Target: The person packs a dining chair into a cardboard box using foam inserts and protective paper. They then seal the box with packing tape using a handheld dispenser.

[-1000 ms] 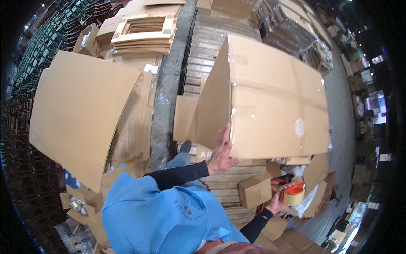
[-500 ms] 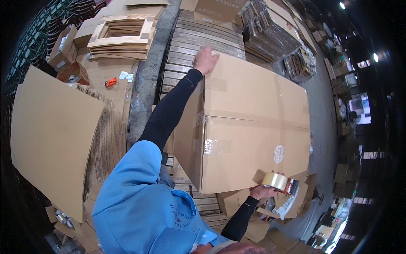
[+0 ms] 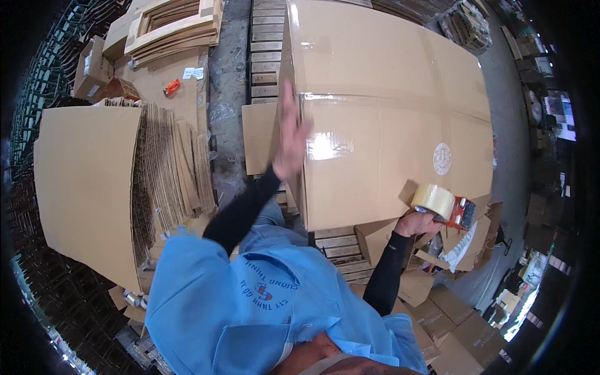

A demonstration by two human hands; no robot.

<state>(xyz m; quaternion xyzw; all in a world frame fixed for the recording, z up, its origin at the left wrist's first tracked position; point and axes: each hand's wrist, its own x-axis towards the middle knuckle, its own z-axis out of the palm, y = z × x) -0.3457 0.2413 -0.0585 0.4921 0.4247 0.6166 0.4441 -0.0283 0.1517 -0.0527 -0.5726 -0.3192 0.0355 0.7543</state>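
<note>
On a slatted warehouse platform (image 3: 265,59) sits a large carton (image 3: 387,125), its left edge beside a flat-spread, blurred left hand (image 3: 290,140); the right hand (image 3: 420,224) clasps a tape dispenser (image 3: 434,200). Taping appears in hand; another strip would need a steadying palm.

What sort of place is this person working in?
Probably a warehouse packing area: a large taped carton, a tape dispenser in the right hand and a stack of cardboard sheets at left suggest it.
</note>
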